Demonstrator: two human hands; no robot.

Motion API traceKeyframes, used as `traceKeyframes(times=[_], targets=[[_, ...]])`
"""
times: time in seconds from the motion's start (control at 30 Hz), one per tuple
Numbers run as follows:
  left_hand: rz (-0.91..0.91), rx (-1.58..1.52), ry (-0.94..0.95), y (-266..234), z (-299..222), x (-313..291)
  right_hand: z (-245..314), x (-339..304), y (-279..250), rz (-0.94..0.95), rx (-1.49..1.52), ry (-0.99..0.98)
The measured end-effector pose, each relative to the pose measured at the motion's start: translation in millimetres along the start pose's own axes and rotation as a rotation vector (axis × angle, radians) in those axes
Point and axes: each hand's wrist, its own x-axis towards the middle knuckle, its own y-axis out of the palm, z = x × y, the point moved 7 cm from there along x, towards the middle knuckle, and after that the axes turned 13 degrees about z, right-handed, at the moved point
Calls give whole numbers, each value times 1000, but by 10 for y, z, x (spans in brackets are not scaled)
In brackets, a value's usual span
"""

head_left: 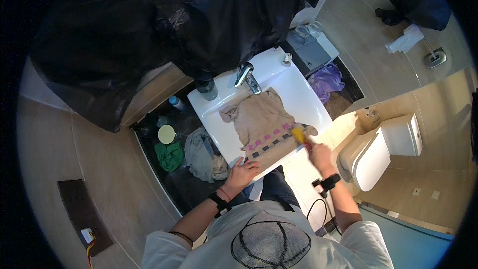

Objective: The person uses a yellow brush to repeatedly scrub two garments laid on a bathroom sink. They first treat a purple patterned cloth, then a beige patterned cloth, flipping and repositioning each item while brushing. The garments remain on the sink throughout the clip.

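Note:
A wet beige cloth (264,114) with a row of pink and a row of dark dashes lies spread in the white sink (203,112), its near part draped over the front rim. On its near left corner rests my left hand (242,173), fingers stretched out and pressing the fabric. My right hand (321,157) is closed around what looks like a small yellow brush (298,135) with a reddish handle. The brush is at the cloth's right edge, by the dark dashes. Slight blur hides its exact shape. Above the cloth stands the chrome faucet (249,77).
On the dark counter to the left are a grey garment (201,154), a green cloth (169,156), a pale-lidded jar (167,134) and a blue-capped bottle (175,102). A grey box (311,52) and purple bag (326,82) sit to the right, near the toilet (367,162).

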Motion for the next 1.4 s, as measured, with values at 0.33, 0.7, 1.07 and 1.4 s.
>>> traceKeyframes(times=[0.33,0.7,1.07,1.4], targets=[[-51,-1,-68,-29,-15,-33,-44,-8,-95,-67,135,62],[-155,-69,-138,-46,-75,-77,-195,233,-174,-48,192,-26],[-124,-15,-208,-4,-113,-45,-202,393,138,35,76,-59],[-260,51,-415,197,91,378,757,185,78,134,121,-291]])
